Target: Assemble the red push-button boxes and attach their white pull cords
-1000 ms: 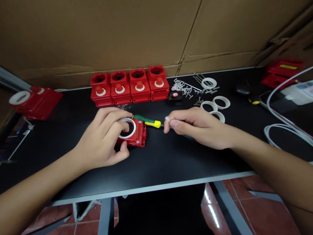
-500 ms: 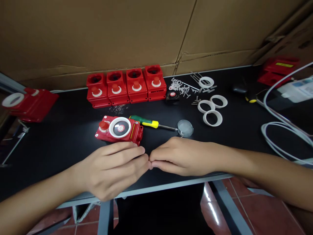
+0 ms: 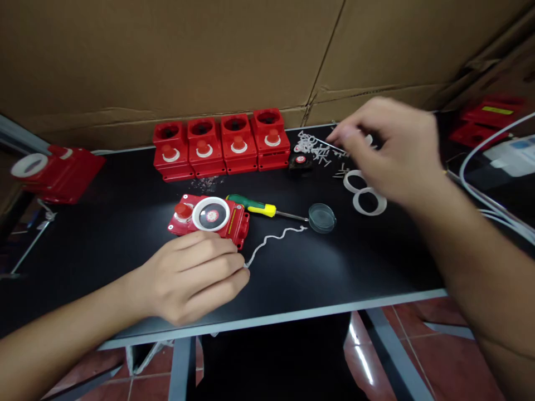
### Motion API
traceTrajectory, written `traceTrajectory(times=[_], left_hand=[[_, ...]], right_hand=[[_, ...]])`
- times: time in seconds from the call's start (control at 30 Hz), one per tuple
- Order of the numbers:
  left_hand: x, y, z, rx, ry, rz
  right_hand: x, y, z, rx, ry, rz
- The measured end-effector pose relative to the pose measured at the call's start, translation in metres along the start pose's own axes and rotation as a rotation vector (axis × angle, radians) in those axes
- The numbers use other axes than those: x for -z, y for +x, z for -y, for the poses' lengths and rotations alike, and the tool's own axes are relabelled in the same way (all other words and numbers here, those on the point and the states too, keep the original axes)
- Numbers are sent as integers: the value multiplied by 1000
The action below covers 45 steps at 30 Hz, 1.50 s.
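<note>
My left hand (image 3: 196, 278) is closed at the near side of a red box (image 3: 234, 225) with a red knob and a white-ringed dark round window. From its fingertips a thin white cord (image 3: 271, 237) runs wavily right across the black table toward a clear round disc (image 3: 322, 218). My right hand (image 3: 388, 145), blurred by motion, is over the right back of the table. Its fingertips are beside a thin metal rod (image 3: 331, 146) and a pile of white cord pieces (image 3: 307, 143). Whether they touch the rod I cannot tell.
Several red housings (image 3: 238, 143) stand in a row along the cardboard wall. A green and yellow screwdriver (image 3: 263, 209) lies mid-table. White rings (image 3: 370, 201) and small screws (image 3: 341, 171) lie to the right. Another red box (image 3: 73, 172) is at the left.
My right hand has left my left hand and moved up and right to the small parts. The white cord now shows stretched out from my left fingertips. My left hand has barely moved.
</note>
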State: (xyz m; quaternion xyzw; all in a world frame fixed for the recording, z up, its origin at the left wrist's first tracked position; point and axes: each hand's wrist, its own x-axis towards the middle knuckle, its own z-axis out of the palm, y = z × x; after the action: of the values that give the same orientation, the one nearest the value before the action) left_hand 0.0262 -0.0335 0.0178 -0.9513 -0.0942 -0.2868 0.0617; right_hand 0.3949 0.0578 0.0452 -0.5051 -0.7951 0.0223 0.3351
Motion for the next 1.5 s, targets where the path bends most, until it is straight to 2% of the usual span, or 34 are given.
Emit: traceTrajectory(times=[0.03, 0.1, 0.17, 0.27, 0.43, 0.57, 0.67, 0.93, 1.27, 1.5], left_hand=[[0, -1, 0, 22, 1, -3], [2, -2, -3, 94, -8, 21], [3, -4, -6, 151, -24, 44], [4, -6, -9, 158, -36, 45], [1, -9, -4, 121, -28, 16], [-2, -12, 6, 65, -35, -17], [-3, -14, 9, 76, -51, -23], [-3, -13, 8, 63, -7, -20], [-2, -8, 10, 59, 24, -31], [-2, -6, 9, 60, 91, -72]], right_hand=[[6, 8, -17, -120, -77, 34], [12, 18, -47, -210, -127, 90], [9, 21, -68, -230, -147, 156], [-5, 18, -83, -216, -156, 230], [-21, 15, -88, -174, -152, 258], [-20, 16, -90, -170, -147, 264], [-18, 15, -92, -177, -154, 272], [-11, 13, -96, -172, -151, 245], [-27, 10, -102, -18, -109, 243], [-30, 8, -107, -1, -177, 237]])
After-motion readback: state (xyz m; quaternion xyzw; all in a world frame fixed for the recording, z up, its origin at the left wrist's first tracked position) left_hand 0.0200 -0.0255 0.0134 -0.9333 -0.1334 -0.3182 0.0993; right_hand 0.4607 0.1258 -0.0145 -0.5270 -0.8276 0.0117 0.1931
